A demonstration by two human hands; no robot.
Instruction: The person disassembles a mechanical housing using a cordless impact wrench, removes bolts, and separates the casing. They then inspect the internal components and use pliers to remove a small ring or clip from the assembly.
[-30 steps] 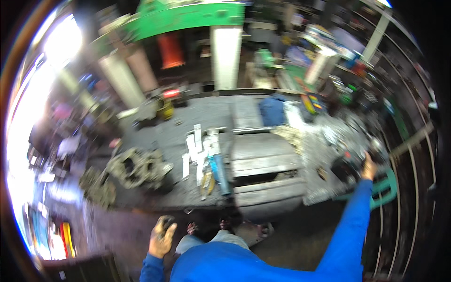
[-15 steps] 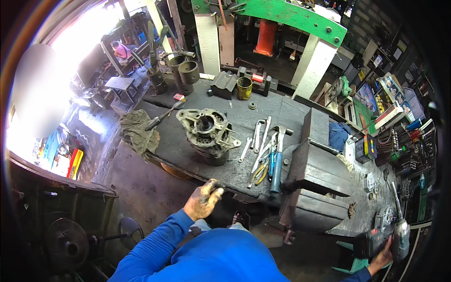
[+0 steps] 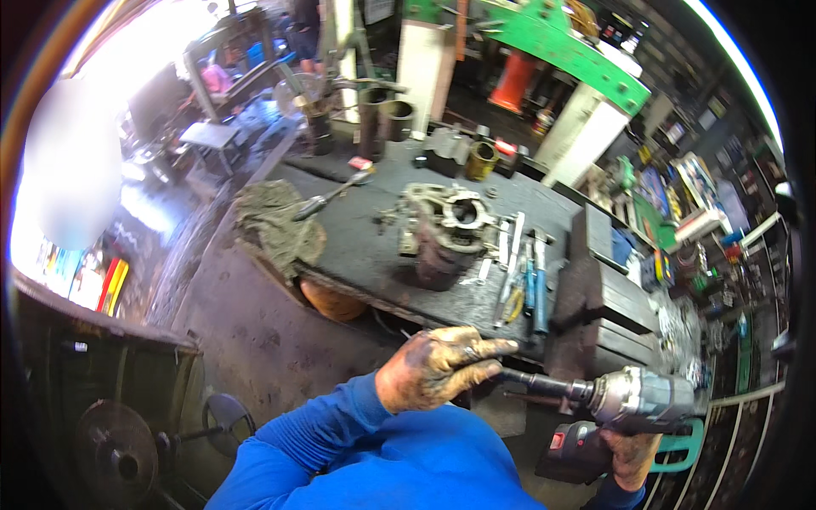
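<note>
My right hand (image 3: pixel 631 455) grips the handle of a cordless impact wrench (image 3: pixel 642 395), whose long dark socket points left. A black battery (image 3: pixel 569 450) sits at its base. My left hand (image 3: pixel 438 365), grimy, has its fingers stretched toward the tip of the socket. Whether they touch it I cannot tell. Beyond my hands, a metal alternator housing (image 3: pixel 429 208) rests on a dark round support (image 3: pixel 442 265) on the workbench (image 3: pixel 357 242). Wrenches (image 3: pixel 512 242), a blue-handled tool (image 3: pixel 541 297) and yellow-handled pliers (image 3: pixel 513 304) lie to its right.
A big bench vise (image 3: pixel 612 293) stands at the bench's right. On the left lie a rag (image 3: pixel 276 221) and a brush (image 3: pixel 336 194). Behind are a yellow can (image 3: pixel 481 161) and a green press frame (image 3: pixel 569 53). A green stool (image 3: pixel 680 446) is at lower right.
My right hand has brought the impact wrench leftward, from the far lower right to in front of me. My left hand has moved right, its curled fingers now extended. The view has shifted.
</note>
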